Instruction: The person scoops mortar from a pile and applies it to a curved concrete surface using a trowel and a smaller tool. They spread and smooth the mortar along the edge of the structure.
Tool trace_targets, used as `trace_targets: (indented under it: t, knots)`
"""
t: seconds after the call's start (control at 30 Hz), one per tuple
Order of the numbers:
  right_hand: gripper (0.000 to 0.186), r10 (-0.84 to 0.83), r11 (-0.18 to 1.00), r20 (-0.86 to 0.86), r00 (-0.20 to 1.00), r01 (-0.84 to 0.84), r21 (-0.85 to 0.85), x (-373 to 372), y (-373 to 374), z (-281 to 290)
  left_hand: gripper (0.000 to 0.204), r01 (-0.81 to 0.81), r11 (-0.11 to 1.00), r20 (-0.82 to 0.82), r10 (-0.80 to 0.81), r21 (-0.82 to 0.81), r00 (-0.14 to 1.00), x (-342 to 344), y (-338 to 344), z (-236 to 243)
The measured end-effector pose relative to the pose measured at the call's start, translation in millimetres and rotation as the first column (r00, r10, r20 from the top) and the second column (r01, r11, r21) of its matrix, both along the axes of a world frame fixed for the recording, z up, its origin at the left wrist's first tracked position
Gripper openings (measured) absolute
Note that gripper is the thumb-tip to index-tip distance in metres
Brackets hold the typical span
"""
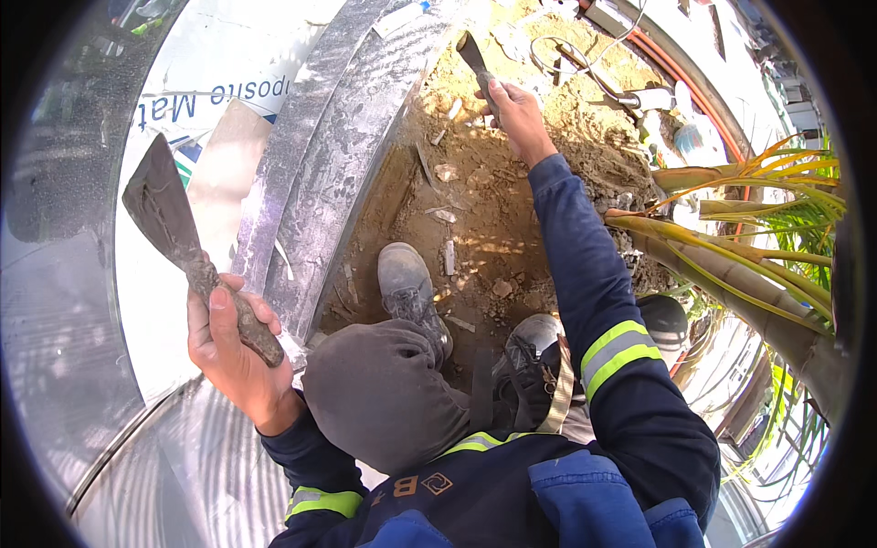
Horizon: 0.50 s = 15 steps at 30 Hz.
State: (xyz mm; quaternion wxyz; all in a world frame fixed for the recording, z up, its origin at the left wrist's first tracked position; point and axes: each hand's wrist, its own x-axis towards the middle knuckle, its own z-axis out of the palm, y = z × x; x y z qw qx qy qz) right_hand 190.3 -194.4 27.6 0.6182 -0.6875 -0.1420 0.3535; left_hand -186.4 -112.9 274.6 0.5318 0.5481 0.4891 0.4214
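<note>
My left hand (pixel 233 342) is closed around the crusted handle of a wide putty knife (pixel 163 203), its dark, dirty blade tilted up to the left over a white printed sheet. Stretched out ahead over the dirt, my right hand (pixel 519 123) grips a second, narrower scraper (pixel 473 62). Its dark blade points up and left, away from me, and my fingers hide part of the handle. Between the hands runs a long grey, dust-smeared curb or slab (pixel 333 151).
Loose brown soil (pixel 493 210) with stone chips lies around my dusty shoes (pixel 406 274). Palm stems (pixel 731 265) lean in from the right. A cable (pixel 594 73) and orange pipes (pixel 703 96) run along the far right. A beige board piece (pixel 228 164) rests on the white sheet (pixel 219 64).
</note>
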Motion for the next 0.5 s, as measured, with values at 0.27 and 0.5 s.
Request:
trace_targets:
  t: [0.27,0.5]
  knots:
    - [0.049,-0.032,0.984,0.286,0.958,0.081,-0.161,26.9,62.8,-80.4,0.069,-0.052,0.998,0.116,0.054,-0.021,0.992,9.1,13.4,-19.0]
    - [0.055,-0.059,0.993,0.394,0.917,0.094,-0.071,11.4,65.2,-96.8,0.070,0.090,0.996,0.212,-0.090,0.010,0.973,12.1,16.1,-27.1]
